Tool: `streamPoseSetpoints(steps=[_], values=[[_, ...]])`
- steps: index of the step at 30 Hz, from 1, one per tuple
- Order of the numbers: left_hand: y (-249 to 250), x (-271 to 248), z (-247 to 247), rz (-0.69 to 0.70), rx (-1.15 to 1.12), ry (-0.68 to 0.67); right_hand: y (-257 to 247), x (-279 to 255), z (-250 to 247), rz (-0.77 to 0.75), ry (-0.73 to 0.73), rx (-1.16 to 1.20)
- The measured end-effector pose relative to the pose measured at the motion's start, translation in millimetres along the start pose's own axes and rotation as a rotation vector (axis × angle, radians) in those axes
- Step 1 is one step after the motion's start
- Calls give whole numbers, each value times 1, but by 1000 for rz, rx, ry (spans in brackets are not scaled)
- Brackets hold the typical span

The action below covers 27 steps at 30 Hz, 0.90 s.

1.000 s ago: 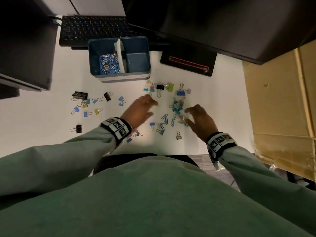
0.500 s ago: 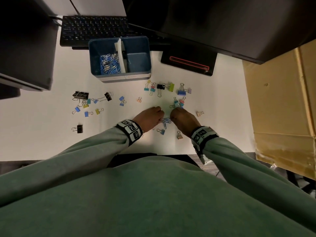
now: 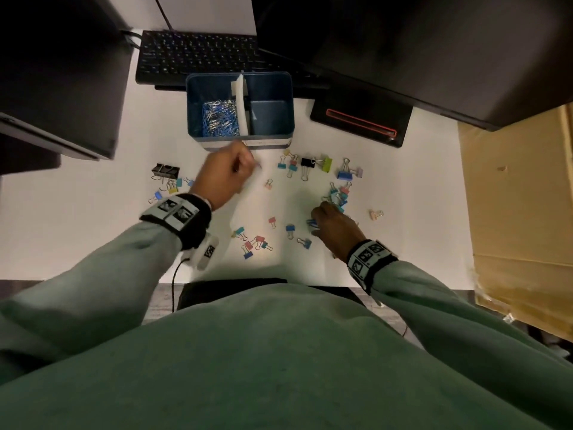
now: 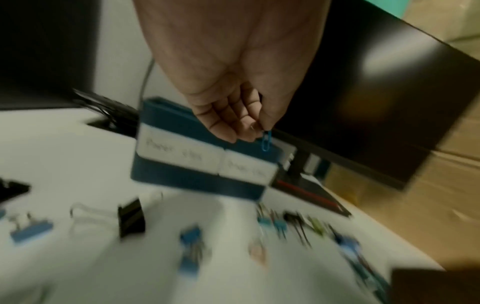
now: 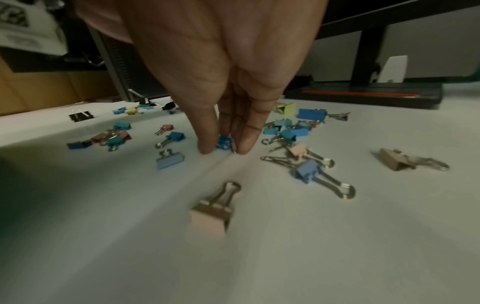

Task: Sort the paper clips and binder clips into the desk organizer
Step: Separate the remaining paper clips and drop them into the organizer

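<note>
The blue desk organizer stands at the back of the white desk, with a heap of paper clips in its left compartment; its right compartment looks bare. My left hand hovers just in front of the organizer, pinching a blue paper clip between thumb and fingertips. My right hand is down on the desk, fingers pinching blue paper clips among scattered binder clips. Its fingertips touch the desk.
Coloured binder clips lie in groups: black and small ones at left, several in front of the organizer, more near the front edge. A keyboard, a monitor base and a cardboard box ring the work area.
My left hand has lifted from the middle of the desk and moved up toward the organizer with a paper clip. My right hand has stayed low over the clips, shifting slightly right.
</note>
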<state>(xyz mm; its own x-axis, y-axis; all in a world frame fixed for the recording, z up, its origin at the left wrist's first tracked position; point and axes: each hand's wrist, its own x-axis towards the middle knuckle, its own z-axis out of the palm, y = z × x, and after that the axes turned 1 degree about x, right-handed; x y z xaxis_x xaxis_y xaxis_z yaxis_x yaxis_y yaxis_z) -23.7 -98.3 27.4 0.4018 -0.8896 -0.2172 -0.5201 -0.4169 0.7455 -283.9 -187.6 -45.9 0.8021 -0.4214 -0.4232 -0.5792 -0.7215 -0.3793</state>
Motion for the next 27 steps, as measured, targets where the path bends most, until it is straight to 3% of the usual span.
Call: streamPoseSetpoints(steps=[3,5,10,14,17,20,22,25,27], values=[[-5,26,-44,-69,-14,299,-7,4,5,-35,-6,-71],[-9,48,-66,-104,58,403,-8,7,5,-10,-43,-68],[-31,78,-80,-179,189,244,-12,21,-12,137,-98,189],[-40,55,-64,-107,222,338,-31,38,-50,109,-70,430],[-39,22,-42,-81,173,357,-75,78,-93,17,97,506],[-40,-8,-10,-54,142,174,-117,140,-126,-22,283,539],[-35,-23,16,16,195,-84,-132,173,-133,-6,273,474],[-29,-32,58,131,317,-441,-130,179,-128,-33,190,376],[-31,-31,80,225,429,-535,-110,156,-123,-88,278,351]])
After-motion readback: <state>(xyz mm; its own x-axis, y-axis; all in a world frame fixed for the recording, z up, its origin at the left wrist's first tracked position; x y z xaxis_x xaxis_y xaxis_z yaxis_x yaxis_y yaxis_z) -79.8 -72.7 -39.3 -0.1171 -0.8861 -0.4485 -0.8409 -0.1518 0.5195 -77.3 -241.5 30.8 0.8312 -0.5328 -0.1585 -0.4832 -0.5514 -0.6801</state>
